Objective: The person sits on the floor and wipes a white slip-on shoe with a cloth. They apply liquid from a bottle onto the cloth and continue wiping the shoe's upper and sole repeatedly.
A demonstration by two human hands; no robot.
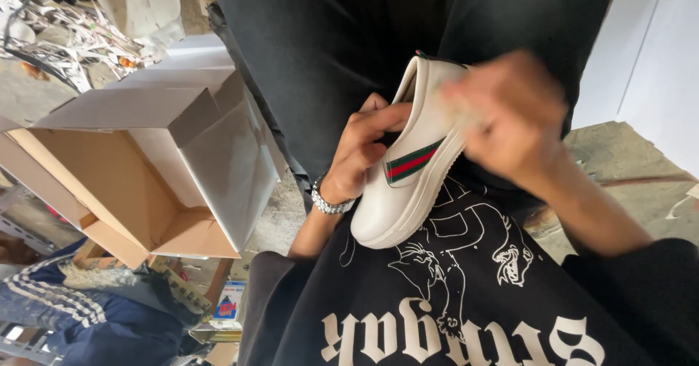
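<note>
Here a cream slip-on shoe (408, 169) with a thick pale sole and a green-and-red striped band on its side is held up over the lap, heel end far, toe end near. It is gripped by the left hand (360, 151), whose fingers are curled round the upper edge and side, thumb laid across the opening. A beaded metal bracelet (329, 204) is worn on that wrist.

The right hand (513, 115) is seen at the heel end of the shoe, badly blurred. It appears closed loosely, perhaps on a pale cloth or pad pressed to the leather, but whether anything is pinched cannot be told. The blur suggests rubbing or wiping at the heel.

As judged from this view, the visible side and sole look clean and unmarked; the heel area is under the right hand, so its condition is hidden. The shoe is not in any box yet.

A black printed top (466, 300) is seen nearest the camera, dark trousers (328, 38) beyond the shoe. To the left, an open cardboard box (138, 184) with white outer faces is lying on its side, empty as far as can be seen. Flat white sheets (648, 60) are noted far right. A striped blue garment (80, 308) is lying near left. The floor (626, 169) is rough concrete.
</note>
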